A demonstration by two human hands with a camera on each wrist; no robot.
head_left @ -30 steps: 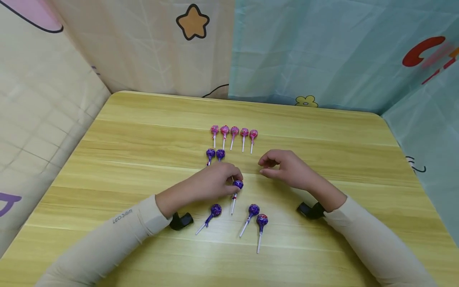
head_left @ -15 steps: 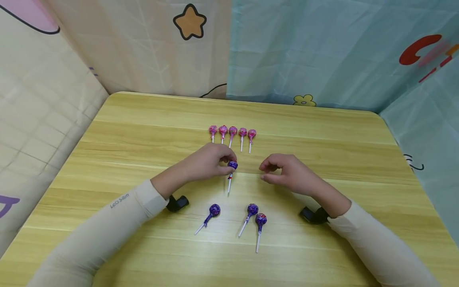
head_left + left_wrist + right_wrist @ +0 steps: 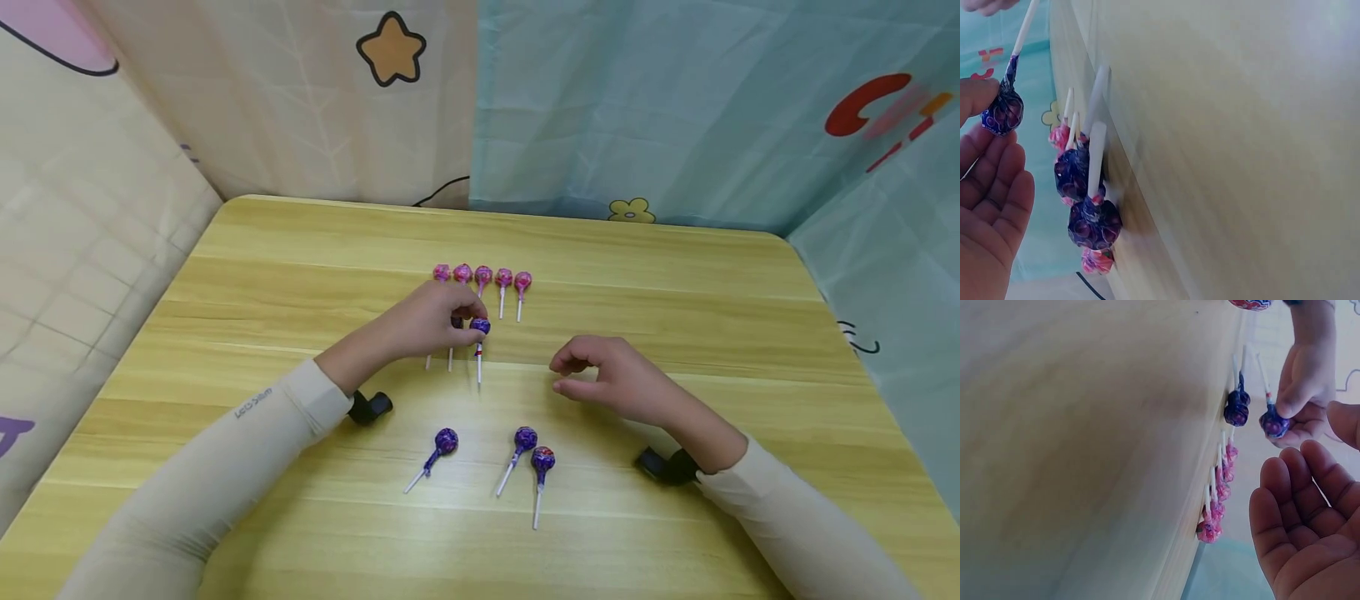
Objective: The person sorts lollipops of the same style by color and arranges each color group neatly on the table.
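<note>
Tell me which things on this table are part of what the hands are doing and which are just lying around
In hand:
left hand pinching a purple lollipop
two purple lollipops lying beside it
three loose purple lollipops
right hand, holding nothing

Lying about:
pink lollipop row
table
printed curtains

Our left hand (image 3: 427, 325) is reached forward over the table, fingertips pinched together and gripping. Our right hand (image 3: 611, 379) rests lower and apart, fingers loosely curled and holding nothing. Both forearms are sleeved.
</note>
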